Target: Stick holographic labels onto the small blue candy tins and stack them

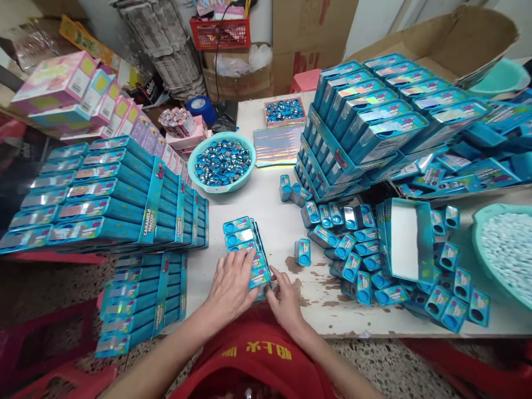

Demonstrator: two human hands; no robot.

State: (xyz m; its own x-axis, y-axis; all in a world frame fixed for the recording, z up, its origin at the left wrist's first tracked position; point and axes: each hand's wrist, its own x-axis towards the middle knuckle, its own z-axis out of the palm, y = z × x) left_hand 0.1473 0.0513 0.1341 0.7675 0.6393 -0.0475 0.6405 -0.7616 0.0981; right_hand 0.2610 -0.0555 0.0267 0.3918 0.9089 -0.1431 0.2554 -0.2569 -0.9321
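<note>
A short row of blue tins stands in a tray in front of me, near the table's front edge. My left hand lies over the near tins with its fingers stretched forward, palm down. At the right side of the row, my right hand touches the near corner with thumb and forefinger; whether it grips the tray edge is too small to tell. A single blue tin stands on the table to the right of the row, apart from both hands.
Stacked trays of tins rise at left and right. A green bowl of metal caps stands behind the row. Loose tins and an open blue box lie right, beside a bowl of white pieces.
</note>
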